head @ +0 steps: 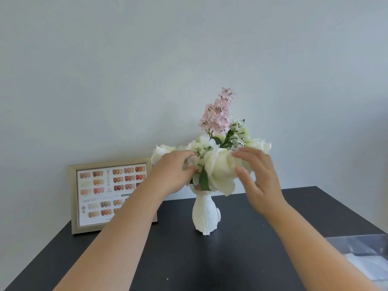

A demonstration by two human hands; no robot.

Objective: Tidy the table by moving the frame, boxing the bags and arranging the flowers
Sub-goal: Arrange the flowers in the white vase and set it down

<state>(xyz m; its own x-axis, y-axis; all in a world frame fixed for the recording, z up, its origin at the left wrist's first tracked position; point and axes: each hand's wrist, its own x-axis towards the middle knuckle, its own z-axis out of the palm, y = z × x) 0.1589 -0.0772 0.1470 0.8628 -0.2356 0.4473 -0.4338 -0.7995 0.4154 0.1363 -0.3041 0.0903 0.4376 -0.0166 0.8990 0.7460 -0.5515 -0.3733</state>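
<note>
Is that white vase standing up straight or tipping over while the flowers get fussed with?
Upright. The white vase stands on its base on the dark table; both hands touch only the flowers above.

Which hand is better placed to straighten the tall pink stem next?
Probably the right hand. Its fingers are spread open on the white blooms just below and beside the pink stem, while the left hand is busy among blooms farther left.

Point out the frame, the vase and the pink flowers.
frame (74,198): head view, on its left wooden edge.
vase (204,215): head view, on the middle of its white body.
pink flowers (217,113): head view, on the middle of the pink cluster.
</note>
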